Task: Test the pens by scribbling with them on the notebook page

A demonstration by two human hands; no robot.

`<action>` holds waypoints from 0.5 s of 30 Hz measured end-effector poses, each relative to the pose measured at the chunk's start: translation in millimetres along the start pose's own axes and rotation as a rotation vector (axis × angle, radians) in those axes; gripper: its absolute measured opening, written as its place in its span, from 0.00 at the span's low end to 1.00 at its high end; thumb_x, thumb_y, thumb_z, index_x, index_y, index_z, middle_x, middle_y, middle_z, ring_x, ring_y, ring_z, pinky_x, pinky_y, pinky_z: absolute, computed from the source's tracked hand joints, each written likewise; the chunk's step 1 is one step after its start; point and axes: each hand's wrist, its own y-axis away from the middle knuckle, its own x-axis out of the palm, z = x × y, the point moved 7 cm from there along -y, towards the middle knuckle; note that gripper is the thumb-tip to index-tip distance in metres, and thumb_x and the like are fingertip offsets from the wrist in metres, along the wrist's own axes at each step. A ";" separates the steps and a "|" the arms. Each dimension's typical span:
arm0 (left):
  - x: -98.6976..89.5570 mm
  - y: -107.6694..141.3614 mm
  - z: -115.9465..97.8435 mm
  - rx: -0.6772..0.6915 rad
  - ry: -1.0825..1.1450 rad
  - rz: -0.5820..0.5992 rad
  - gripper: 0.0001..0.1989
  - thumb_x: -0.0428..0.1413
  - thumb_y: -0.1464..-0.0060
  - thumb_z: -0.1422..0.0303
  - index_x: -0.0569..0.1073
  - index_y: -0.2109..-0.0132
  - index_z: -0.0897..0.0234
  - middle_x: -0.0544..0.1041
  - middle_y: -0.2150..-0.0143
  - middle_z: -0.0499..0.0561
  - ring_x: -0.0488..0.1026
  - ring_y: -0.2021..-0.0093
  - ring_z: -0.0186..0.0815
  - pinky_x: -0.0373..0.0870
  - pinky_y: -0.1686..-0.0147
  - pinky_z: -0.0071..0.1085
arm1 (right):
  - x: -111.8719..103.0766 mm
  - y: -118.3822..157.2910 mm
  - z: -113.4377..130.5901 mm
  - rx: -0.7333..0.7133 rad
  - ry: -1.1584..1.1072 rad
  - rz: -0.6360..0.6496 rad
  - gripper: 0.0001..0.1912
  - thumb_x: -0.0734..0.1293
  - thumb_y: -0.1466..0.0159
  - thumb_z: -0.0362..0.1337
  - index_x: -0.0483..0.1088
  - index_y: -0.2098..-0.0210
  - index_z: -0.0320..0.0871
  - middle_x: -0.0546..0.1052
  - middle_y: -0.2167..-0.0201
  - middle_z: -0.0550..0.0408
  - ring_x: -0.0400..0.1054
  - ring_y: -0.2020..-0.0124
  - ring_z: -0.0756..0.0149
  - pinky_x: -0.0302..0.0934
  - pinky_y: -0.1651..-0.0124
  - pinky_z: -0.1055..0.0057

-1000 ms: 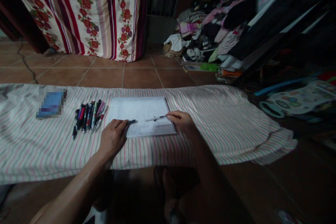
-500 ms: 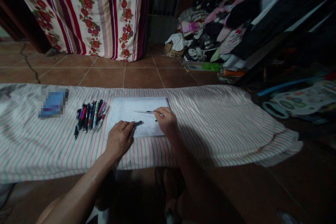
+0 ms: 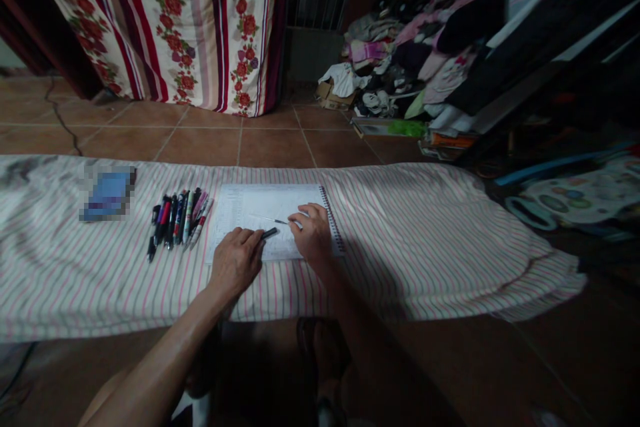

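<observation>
A spiral notebook (image 3: pixel 273 197) with writing on its page lies open on the striped cloth. My left hand (image 3: pixel 236 259) rests on its lower left part, fingers closed on a dark pen barrel (image 3: pixel 269 233) that juts out to the right. Over the right side of the page, my right hand (image 3: pixel 313 232) pinches one end of a thin pen refill (image 3: pixel 273 219) between thumb and fingertips. The refill points left, its pale length away from the hand and a dark section close to the fingers. The other fingers of that hand are bent and slightly spread.
Left of the notebook, several pens (image 3: pixel 176 219) lie side by side. Farther left is a blurred blue flat object (image 3: pixel 107 195). A striped cloth (image 3: pixel 420 233) covers the long surface. Beyond the tiled floor hang a flowered curtain (image 3: pixel 200 27) and a heap of clothes (image 3: pixel 400 53).
The refill has tilted, its hand end now lower. My right-hand fingers have shifted and spread a little. A small dark piece seen under that hand earlier is out of sight. My left hand stays put.
</observation>
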 end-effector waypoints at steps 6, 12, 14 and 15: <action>2.8 -0.6 -1.1 -0.006 -0.002 0.025 0.13 0.48 0.40 0.68 0.72 0.52 0.66 0.76 0.64 0.53 0.68 0.64 0.40 0.66 0.64 0.36 | 2.5 2.7 -1.2 0.019 -0.020 0.020 0.08 0.65 0.41 0.32 0.77 0.67 0.43 0.74 0.57 0.48 0.57 0.47 0.55 0.54 0.44 0.59; 3.8 -0.9 -2.4 -0.005 -0.001 0.012 0.12 0.48 0.40 0.68 0.73 0.54 0.65 0.75 0.64 0.53 0.68 0.63 0.40 0.65 0.64 0.36 | -3.2 3.7 -1.0 0.007 -0.057 -0.006 0.08 0.65 0.41 0.30 0.77 0.68 0.44 0.75 0.59 0.49 0.58 0.47 0.55 0.54 0.43 0.57; 4.7 -0.6 -2.5 0.002 0.010 0.002 0.12 0.48 0.41 0.69 0.73 0.53 0.65 0.75 0.64 0.54 0.68 0.63 0.40 0.65 0.64 0.36 | -5.3 3.2 -1.1 -0.008 -0.072 -0.022 0.07 0.65 0.41 0.30 0.77 0.69 0.44 0.75 0.59 0.49 0.58 0.47 0.55 0.54 0.44 0.57; 5.0 -0.5 -2.7 0.006 0.018 -0.007 0.12 0.48 0.41 0.69 0.73 0.53 0.65 0.75 0.64 0.54 0.68 0.63 0.40 0.66 0.64 0.36 | -6.1 3.0 -1.2 -0.016 -0.081 -0.030 0.07 0.66 0.42 0.30 0.77 0.69 0.44 0.75 0.60 0.49 0.59 0.47 0.55 0.55 0.44 0.56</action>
